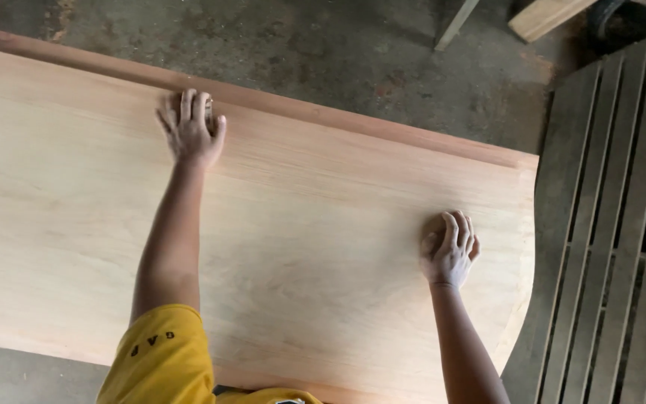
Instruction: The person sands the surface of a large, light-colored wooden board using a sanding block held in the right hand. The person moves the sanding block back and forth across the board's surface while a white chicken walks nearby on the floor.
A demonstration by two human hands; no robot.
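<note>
Two hands lay on a large pale wooden board (300,247) that filled most of the view and ended in a curved right edge. The left hand (192,127) rested near the far edge, fingers spread and pressed flat, with something small and dark partly hidden beneath the fingertips; what it was could not be told. The right hand (450,247) sat well apart from it, near the curved right end, its fingers curled down over a small brownish pad (431,228) that looked like a folded piece of sandpaper, held against the surface. A yellow sleeve (162,355) covered the left upper arm. Beyond the board lay a stained concrete floor (383,67), and to the right a grey slatted pallet (614,224). Judging by the grip, the step in hand seemed to be rubbing the face smooth, the left hand steadying the board. Any further stroke would call for even pressure and care near the curved edge, where the pad could slip off.
</note>
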